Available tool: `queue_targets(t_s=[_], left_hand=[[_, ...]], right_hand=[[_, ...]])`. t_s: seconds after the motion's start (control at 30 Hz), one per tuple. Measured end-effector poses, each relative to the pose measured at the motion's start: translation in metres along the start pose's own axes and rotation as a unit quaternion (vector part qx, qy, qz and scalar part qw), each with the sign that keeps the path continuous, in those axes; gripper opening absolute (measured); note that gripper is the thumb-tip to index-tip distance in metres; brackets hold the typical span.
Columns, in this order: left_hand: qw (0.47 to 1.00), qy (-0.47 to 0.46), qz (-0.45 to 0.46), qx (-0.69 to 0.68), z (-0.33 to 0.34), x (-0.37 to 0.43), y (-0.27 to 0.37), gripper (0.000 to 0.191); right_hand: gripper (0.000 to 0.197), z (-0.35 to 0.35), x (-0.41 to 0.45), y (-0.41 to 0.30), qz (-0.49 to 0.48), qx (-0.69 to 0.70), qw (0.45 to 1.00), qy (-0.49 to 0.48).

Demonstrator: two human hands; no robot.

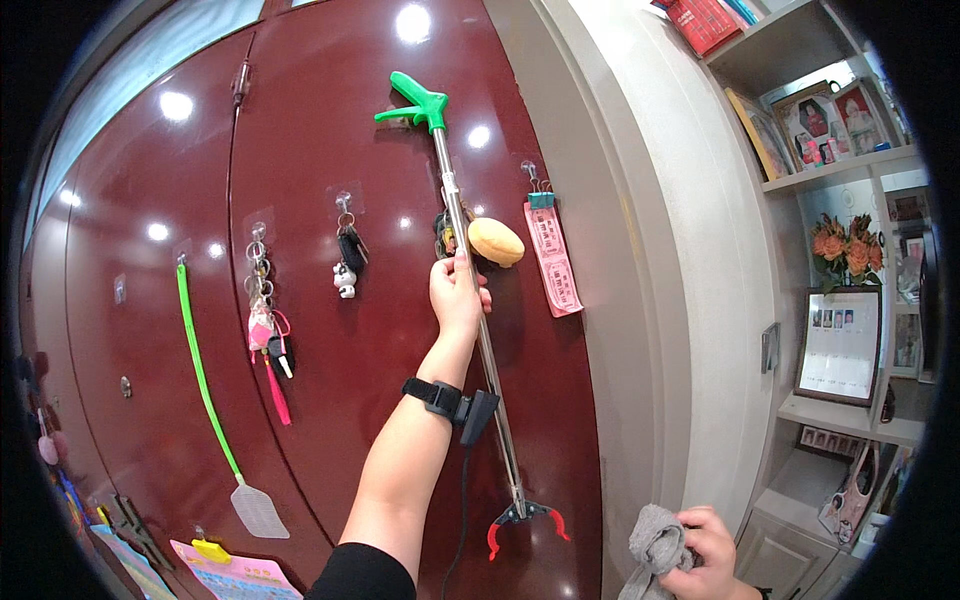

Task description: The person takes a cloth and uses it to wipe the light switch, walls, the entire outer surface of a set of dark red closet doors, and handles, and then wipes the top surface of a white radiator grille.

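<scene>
My left hand (pixel 459 296) is closed around the metal shaft of a reacher grabber (pixel 489 360), which stands at a slight tilt in front of a dark red door (pixel 390 420). Its green handle (pixel 429 105) is at the top and its red-tipped jaws (pixel 529 514) are spread at the bottom. Just right of the shaft, above my fingers, is a yellow-orange oval plush-like thing (pixel 496 241), with a dark keyring charm partly hidden behind the shaft. At the lower right, my right hand (pixel 703 555) grips a bunched grey cloth (pixel 658 536).
Hooks on the door hold a green fly swatter (pixel 196 352), keyrings (pixel 259 285), a key with a panda-like charm (pixel 345 277) and pink paper strips (pixel 553 259) in a teal clip. Shelves (pixel 832 169) with frames, flowers (pixel 847 247) and a desk calendar (pixel 838 345) stand on the right.
</scene>
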State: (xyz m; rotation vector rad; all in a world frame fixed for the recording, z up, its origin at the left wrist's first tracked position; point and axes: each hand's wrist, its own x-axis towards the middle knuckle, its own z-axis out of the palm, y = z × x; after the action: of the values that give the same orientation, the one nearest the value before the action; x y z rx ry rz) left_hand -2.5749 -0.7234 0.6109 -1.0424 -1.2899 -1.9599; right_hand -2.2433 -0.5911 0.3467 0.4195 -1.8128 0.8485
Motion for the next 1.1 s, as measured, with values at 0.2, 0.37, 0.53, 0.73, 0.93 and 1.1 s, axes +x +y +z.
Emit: queue_targets(t_s=[0.2,0.37,0.53,0.73,0.93,1.1], left_hand=[[1.000,-0.007,-0.010,-0.013,0.001,-0.008,-0.007,0.038],[1.000,-0.011,0.000,0.000,-0.002,-0.008,-0.015,0.038],[1.000,-0.006,-0.003,-0.020,-0.003,-0.005,-0.014,0.037],[0.998,-0.002,0.003,-0.055,-0.007,-0.001,-0.007,0.036],[0.999,0.018,0.013,-0.036,-0.007,0.001,-0.003,0.037],[1.000,0.013,0.022,-0.018,-0.009,0.008,0.005,0.037]], right_hand=[[0.033,0.000,-0.003,0.002,-0.002,0.002,1.000,0.004],[0.035,0.001,-0.002,0.002,-0.002,0.002,1.000,0.004],[0.035,0.001,-0.001,0.006,-0.002,0.005,1.000,0.001],[0.035,0.002,0.000,0.006,-0.003,0.001,1.000,-0.005],[0.033,0.004,0.003,0.006,-0.007,-0.003,1.000,-0.006],[0.032,0.004,0.005,0.006,-0.015,-0.007,1.000,0.003]])
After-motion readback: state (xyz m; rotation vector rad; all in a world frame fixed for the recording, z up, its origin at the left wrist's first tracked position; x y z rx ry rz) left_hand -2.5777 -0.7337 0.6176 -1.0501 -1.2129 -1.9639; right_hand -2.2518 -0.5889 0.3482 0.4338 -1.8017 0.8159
